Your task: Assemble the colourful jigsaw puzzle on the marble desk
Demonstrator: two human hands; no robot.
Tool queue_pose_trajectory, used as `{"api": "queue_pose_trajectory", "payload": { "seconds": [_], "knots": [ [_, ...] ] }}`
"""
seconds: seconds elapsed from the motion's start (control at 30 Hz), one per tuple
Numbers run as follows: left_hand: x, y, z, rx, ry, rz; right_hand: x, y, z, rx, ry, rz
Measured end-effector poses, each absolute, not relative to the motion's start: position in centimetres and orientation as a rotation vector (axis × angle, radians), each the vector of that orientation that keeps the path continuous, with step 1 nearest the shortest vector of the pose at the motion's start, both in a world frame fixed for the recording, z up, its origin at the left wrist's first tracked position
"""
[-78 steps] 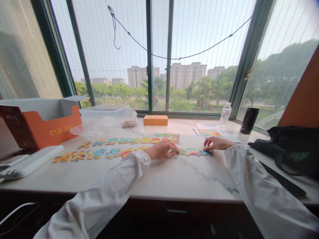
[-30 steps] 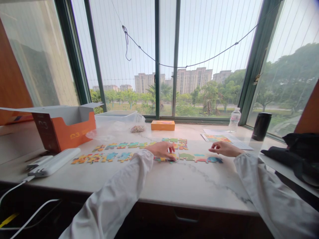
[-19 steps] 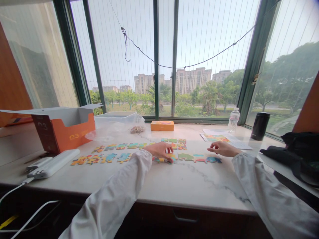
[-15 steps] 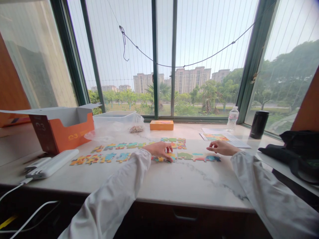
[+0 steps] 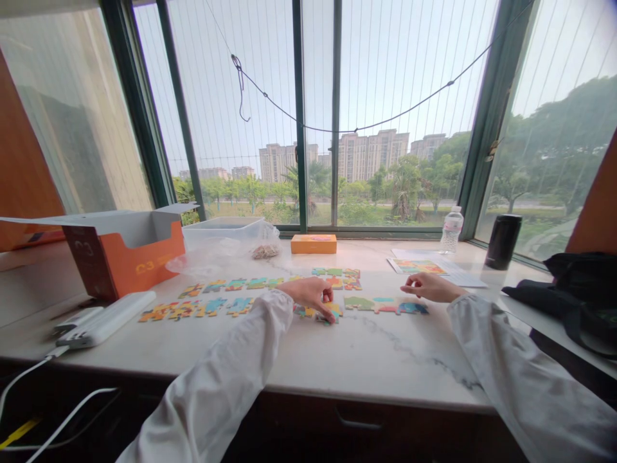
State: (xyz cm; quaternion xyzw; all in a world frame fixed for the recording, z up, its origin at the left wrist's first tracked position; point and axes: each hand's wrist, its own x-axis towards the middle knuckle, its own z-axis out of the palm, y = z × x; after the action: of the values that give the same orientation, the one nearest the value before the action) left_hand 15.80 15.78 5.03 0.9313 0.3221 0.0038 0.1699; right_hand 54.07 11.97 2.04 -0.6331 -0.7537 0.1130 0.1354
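Note:
My left hand (image 5: 313, 296) is over the middle of the table with its fingers closed on a jigsaw puzzle piece (image 5: 332, 316), which the fingertips partly cover. Just right of it lies a joined strip of puzzle pieces (image 5: 385, 305) in green, red and blue. My right hand (image 5: 429, 287) hovers by the right end of that strip, fingers loosely bent and apart, nothing seen in them. More puzzle pieces (image 5: 183, 310) lie in two rows to the left, partly hidden by my left sleeve. A small joined block of pieces (image 5: 344, 278) sits behind my left hand.
An orange open box (image 5: 139, 263) and a white power bank (image 5: 110, 319) stand left. Behind are a clear plastic bin (image 5: 224, 233), a small orange box (image 5: 313, 244) and a printed picture sheet (image 5: 419, 265). A water bottle (image 5: 451, 231) and black tumbler (image 5: 502, 242) stand right.
My left fingertips have moved slightly toward me, and the puzzle piece under them now sits nearer the table's front than its row. My right hand has hardly moved.

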Motion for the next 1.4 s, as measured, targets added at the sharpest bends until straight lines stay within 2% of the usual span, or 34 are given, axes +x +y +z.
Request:
{"api": "queue_pose_trajectory", "payload": {
  "seconds": [0.43,0.77,1.03,1.4],
  "knots": [
    [14.9,14.9,7.0,2.594,0.899,-0.108,54.1,12.0,2.2,-1.813,-2.168,0.364],
    [12.9,18.0,5.7,2.392,1.010,-0.196,54.4,12.2,1.9,-1.813,-2.163,0.379],
    [13.8,16.9,5.7,2.435,0.814,-0.055,54.3,12.2,2.0,-1.814,-2.170,0.323],
    [13.4,17.5,5.4,2.420,0.888,-0.083,54.5,12.3,1.7,-1.807,-2.178,0.369]
  ]
}}
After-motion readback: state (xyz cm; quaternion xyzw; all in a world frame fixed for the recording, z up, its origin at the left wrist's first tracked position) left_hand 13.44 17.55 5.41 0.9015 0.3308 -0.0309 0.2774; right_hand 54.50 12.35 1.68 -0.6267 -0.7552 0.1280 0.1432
